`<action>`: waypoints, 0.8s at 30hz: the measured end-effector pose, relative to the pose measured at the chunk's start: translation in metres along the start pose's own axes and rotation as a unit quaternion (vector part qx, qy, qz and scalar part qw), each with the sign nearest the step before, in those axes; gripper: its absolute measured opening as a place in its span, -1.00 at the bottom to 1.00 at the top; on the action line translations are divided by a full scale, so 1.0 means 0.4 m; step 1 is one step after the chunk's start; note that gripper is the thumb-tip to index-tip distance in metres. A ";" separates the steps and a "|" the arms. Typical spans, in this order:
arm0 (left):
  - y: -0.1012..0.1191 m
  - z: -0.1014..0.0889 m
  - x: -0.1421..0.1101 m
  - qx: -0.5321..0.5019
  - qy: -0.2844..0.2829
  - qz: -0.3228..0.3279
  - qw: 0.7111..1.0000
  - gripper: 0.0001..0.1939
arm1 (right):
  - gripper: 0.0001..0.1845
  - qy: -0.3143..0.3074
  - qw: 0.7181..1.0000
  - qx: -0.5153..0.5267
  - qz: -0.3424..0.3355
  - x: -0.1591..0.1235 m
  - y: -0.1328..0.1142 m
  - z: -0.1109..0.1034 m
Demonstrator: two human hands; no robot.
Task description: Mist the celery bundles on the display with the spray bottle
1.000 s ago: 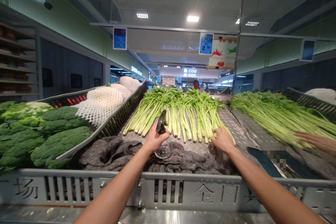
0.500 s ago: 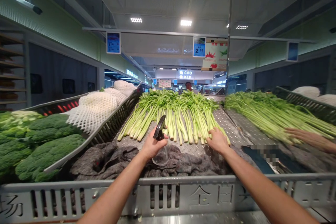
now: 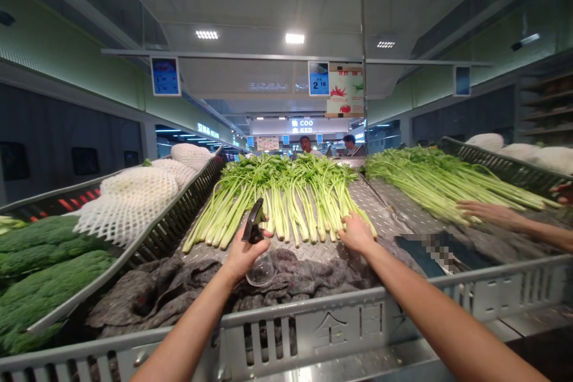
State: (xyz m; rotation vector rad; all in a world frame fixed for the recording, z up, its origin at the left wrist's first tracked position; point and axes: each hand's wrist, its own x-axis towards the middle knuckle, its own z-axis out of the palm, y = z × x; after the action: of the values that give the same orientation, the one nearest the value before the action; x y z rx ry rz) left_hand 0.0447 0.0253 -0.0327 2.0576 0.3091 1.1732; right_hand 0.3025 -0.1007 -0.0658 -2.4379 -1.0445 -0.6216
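Note:
My left hand is wrapped round a clear spray bottle with a black trigger head, above a dark grey cloth. Celery lies side by side on a textured metal slope, leaves to the back and pale cut ends to the front. My right hand is at the cut ends on the right of the row, its fingers curled on the stalks and their tips partly hidden. The crumpled cloth lies below both hands.
Broccoli and white vegetables in foam net fill a crate on the left. A grey crate wall runs along the front. A mirror on the right reflects celery and a hand. A dark blue flat object lies beside it.
The view has turned a little to the right, so the scene sits further left. Both hands keep their places relative to the celery, the left still round the spray bottle.

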 end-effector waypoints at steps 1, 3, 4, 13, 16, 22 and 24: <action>-0.002 0.000 0.001 0.001 0.000 0.000 1.000 -0.78 | -0.66 0.000 1.000 0.000 0.000 0.000 0.000 0.000; -0.009 -0.003 0.005 0.006 0.008 0.004 1.000 -0.81 | -0.66 -0.001 1.000 0.002 0.002 0.001 0.000 0.000; -0.014 -0.006 0.008 0.011 0.020 0.009 1.000 -0.82 | -0.66 -0.002 1.000 0.002 0.004 0.002 0.000 0.000; -0.066 -0.052 0.037 0.082 0.239 -0.042 0.967 -0.69 | -0.68 -0.003 1.000 0.001 0.004 0.002 0.002 0.000; -0.056 -0.050 0.031 0.138 0.196 -0.040 0.970 -0.72 | -0.68 -0.005 1.000 0.002 0.001 0.002 0.003 0.000; -0.038 -0.042 0.023 0.170 0.172 -0.033 0.970 -0.71 | -0.68 -0.012 1.000 0.001 0.007 -0.001 0.000 -0.005; -0.039 -0.040 0.023 0.158 0.166 -0.027 0.973 -0.68 | -0.68 -0.013 1.000 -0.004 0.009 -0.002 -0.001 -0.007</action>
State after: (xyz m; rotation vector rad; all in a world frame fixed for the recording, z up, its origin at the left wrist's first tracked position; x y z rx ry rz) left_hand 0.0388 0.0488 -0.0326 2.0949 0.7505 1.5150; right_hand 0.3010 -0.1023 -0.0641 -2.4651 -1.0311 -0.5915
